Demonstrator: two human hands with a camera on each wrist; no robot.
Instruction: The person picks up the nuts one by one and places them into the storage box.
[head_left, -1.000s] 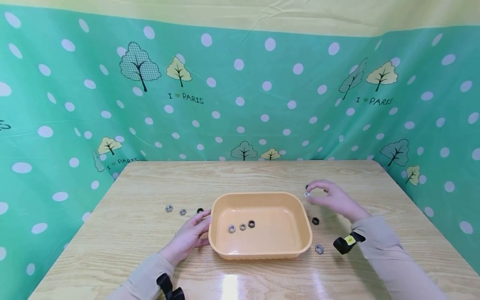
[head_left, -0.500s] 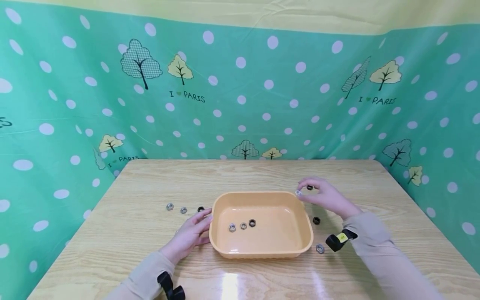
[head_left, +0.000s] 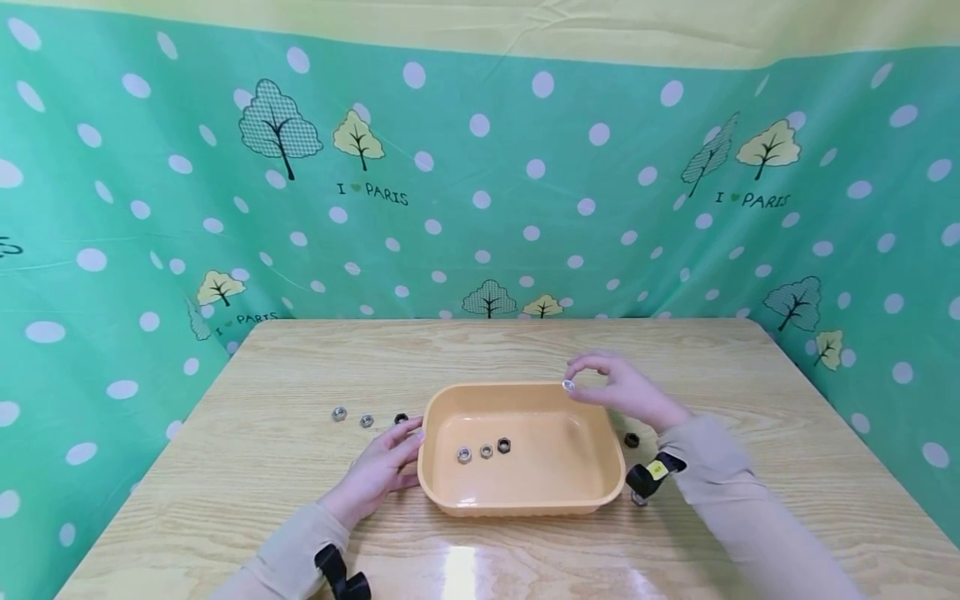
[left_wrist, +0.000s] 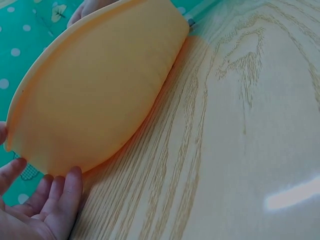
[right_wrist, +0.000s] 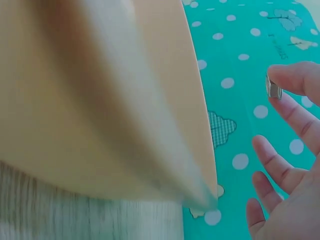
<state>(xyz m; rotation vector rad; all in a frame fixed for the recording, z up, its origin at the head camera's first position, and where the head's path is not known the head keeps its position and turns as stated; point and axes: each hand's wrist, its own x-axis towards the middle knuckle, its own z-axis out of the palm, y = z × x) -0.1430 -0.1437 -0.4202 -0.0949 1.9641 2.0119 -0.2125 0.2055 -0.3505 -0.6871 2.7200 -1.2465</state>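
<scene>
A peach plastic basin [head_left: 525, 507] sits mid-table. Inside it lie a large silver hex nut [head_left: 464, 455], a smaller nut [head_left: 487, 452] and a black nut [head_left: 504, 446]. My left hand [head_left: 382, 468] rests against the basin's left end; in the left wrist view its relaxed fingertips [left_wrist: 74, 175] touch the outer wall. Over the basin's back right rim, my right hand [head_left: 622, 390] pinches a silver nut [right_wrist: 273, 87] between thumb and forefinger, the other fingers spread apart.
Left of the basin lie a silver nut [head_left: 340, 414], another silver nut [head_left: 367, 421] and a black nut [head_left: 401, 418] near the left fingers. On the right are a black nut [head_left: 632, 439] and a silver nut [head_left: 639, 500], partly hidden by the wrist strap. A polka-dot curtain [head_left: 480, 200] hangs behind.
My right hand has moved left with the pinched nut, from the table right of the basin to over its back rim. The left hand stays against the basin.
</scene>
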